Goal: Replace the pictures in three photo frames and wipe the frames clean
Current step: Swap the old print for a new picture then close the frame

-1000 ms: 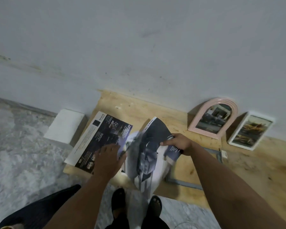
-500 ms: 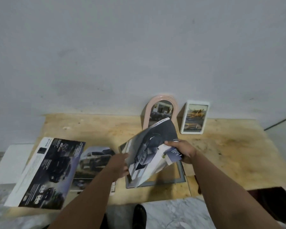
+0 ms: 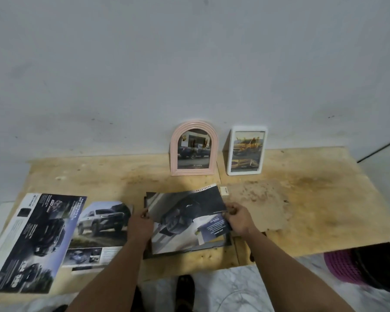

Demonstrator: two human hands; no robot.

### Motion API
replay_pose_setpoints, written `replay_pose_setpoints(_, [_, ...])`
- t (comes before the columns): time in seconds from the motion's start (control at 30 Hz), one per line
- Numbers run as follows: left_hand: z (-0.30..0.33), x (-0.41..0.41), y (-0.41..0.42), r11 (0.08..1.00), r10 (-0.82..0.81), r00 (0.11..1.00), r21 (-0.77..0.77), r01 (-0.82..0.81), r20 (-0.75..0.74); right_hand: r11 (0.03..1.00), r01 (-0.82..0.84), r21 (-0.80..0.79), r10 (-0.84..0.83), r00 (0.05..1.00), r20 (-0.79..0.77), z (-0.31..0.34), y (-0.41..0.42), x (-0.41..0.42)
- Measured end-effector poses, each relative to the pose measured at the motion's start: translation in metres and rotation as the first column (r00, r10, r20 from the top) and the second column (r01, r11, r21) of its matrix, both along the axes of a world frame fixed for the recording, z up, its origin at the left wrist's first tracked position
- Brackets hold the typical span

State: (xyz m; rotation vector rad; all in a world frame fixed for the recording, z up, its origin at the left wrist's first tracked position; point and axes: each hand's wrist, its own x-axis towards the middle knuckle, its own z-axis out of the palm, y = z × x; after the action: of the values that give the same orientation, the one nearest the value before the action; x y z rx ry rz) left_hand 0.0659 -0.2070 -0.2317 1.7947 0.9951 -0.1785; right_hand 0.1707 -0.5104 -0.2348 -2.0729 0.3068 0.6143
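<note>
A dark car picture (image 3: 185, 219) lies tilted over a flat grey frame (image 3: 214, 245) on the wooden board (image 3: 302, 210). My left hand (image 3: 140, 226) holds the picture's left edge. My right hand (image 3: 239, 218) pinches its right edge. A pink arched frame (image 3: 194, 149) and a white rectangular frame (image 3: 247, 150) lean upright against the wall behind, each with a car picture inside.
Two brochure sheets lie at the board's left: a dark poster (image 3: 34, 242) and a page with a white car (image 3: 101, 228). A small tag (image 3: 224, 190) sits beside the picture. A purple basket (image 3: 345, 264) stands on the floor at right.
The picture has come down from mid-air onto the flat frame, both hands lowering with it. The view shifted right and centred on the board.
</note>
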Motion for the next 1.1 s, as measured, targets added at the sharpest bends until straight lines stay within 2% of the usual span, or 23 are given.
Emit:
replay_pose_setpoints(0.23, [-0.002, -0.008, -0.014, 0.996, -0.039, 0.997, 0.074, 0.044, -0.068, 0.979, -0.157, -0.132, 0.157, 0.988, -0.009, -0.004, -0.006, -0.019])
replay_pose_setpoints(0.37, [-0.001, -0.009, -0.023, 0.992, -0.091, 0.994, 0.086, 0.096, -0.059, 0.922, -0.244, -0.301, 0.261, 0.965, 0.016, 0.000, -0.008, -0.026])
replay_pose_setpoints(0.47, [0.003, -0.010, -0.028, 0.989, -0.110, 0.988, 0.088, 0.119, -0.107, 0.883, -0.301, -0.360, 0.325, 0.946, 0.005, -0.001, -0.008, -0.028])
replay_pose_setpoints(0.8, [-0.004, -0.014, -0.025, 0.957, -0.179, 0.963, 0.193, 0.218, -0.200, 0.830, -0.403, -0.385, 0.415, 0.908, -0.054, -0.004, -0.002, -0.019])
replay_pose_setpoints(0.93, [-0.008, -0.017, -0.023, 0.951, -0.174, 0.956, 0.213, 0.225, -0.236, 0.755, -0.416, -0.506, 0.448, 0.892, -0.065, -0.004, 0.003, -0.020])
replay_pose_setpoints(1.1, [-0.016, -0.019, -0.022, 0.852, -0.295, 0.906, 0.344, 0.394, -0.305, 0.622, -0.468, -0.628, 0.600, 0.800, -0.003, -0.005, 0.013, -0.023])
